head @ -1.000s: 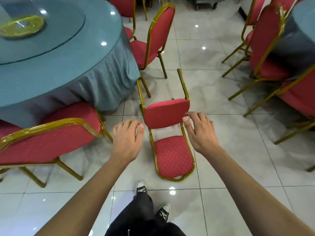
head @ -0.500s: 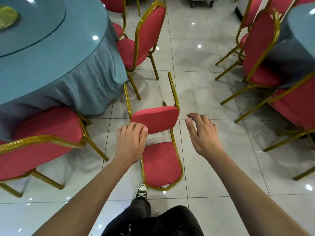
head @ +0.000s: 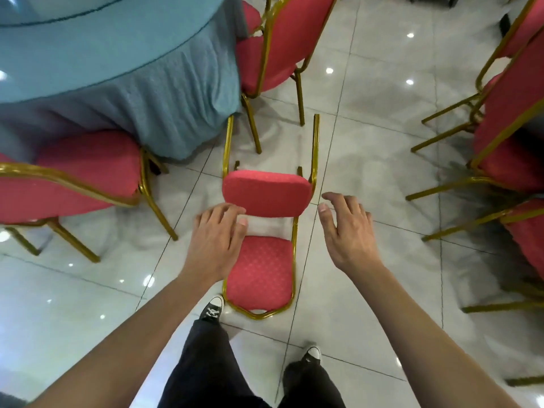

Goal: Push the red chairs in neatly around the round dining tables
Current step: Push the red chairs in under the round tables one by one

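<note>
Two bare hands reach down toward a red chair lying tipped over on the tiled floor (head: 368, 148). At far left, an upright red chair (head: 85, 178) sits tucked against a round counter (head: 123, 63) draped in blue cloth. Just right of that cloth, the fallen chair (head: 265, 231) lies on its back, its gold legs pointing away toward the counter and its backrest flat on the floor near the person's black sneakers (head: 212, 310). The left hand (head: 216, 240) hovers at the left edge of the chair's frame, beside its seat pad, fingers relaxed and gripping nothing; whether it touches the frame is unclear. The right hand (head: 348, 231) hangs just right of the frame, fingers spread and loosely bent, holding nothing. Behind the fallen chair, another red chair (head: 282, 45) stands at the counter's edge. At far right, more red chairs (head: 512, 119) crowd a second counter. To do this step well, each hand should probably grip a side of the gold frame evenly, lift the chair upright without twisting, then slide it straight into the gap at the counter.
</note>
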Tool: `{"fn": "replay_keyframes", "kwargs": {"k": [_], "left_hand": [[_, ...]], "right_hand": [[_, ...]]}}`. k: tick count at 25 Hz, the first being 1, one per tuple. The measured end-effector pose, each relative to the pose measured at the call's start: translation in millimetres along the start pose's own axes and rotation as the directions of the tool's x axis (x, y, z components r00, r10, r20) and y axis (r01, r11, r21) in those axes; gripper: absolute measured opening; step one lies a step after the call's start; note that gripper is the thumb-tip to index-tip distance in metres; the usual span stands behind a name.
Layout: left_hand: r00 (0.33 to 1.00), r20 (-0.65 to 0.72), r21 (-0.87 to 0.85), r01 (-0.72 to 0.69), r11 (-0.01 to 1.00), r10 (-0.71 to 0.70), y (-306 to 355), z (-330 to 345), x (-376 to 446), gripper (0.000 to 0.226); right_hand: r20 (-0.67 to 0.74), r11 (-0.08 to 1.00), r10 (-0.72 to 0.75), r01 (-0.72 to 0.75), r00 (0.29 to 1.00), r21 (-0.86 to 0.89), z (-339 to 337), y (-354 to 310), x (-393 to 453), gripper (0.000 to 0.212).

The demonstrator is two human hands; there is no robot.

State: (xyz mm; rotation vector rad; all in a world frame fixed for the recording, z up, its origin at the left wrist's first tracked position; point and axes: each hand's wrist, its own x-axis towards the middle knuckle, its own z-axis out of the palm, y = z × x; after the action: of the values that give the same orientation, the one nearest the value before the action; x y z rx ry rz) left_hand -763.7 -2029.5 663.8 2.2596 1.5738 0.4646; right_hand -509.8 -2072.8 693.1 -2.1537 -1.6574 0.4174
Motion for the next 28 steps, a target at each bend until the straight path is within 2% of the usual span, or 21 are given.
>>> {"fn": "replay_keyframes", "kwargs": {"k": [4,7,12,17,22,28], "left_hand": [[0.985,-0.111,-0.007,0.129,0.992,-0.129,13,54,-46,0.055],[0.973,-0.099,-0.015,0.208,0.978,-0.209,14,94,-80,0.053],[0.966,-0.074,0.008,0.251,0.968,-0.249,-18,174,-113,0.050],[0.970,-0.021,0.010,0.244,0.970,-0.244,-85,297,-133,0.053],[0.970,0.076,0.044,0.229,0.972,-0.232,-158,419,-145,0.051],[0.953,0.159,0.114,0.243,0.963,-0.259,-261,566,-129,0.059]], "right_hand": [[0.053,0.995,-0.072,0.068,0.996,0.068,29,58,-3,0.058],[0.104,0.991,-0.107,0.097,0.989,0.091,64,91,-7,0.051],[0.073,0.986,-0.094,0.083,0.993,0.143,151,144,-27,0.050],[0.003,0.992,-0.037,0.037,0.999,0.119,284,208,-57,0.050],[-0.008,0.996,0.017,-0.016,1.000,0.093,415,262,-72,0.050],[0.029,0.997,0.060,-0.061,0.998,0.055,579,328,-65,0.048]]}}
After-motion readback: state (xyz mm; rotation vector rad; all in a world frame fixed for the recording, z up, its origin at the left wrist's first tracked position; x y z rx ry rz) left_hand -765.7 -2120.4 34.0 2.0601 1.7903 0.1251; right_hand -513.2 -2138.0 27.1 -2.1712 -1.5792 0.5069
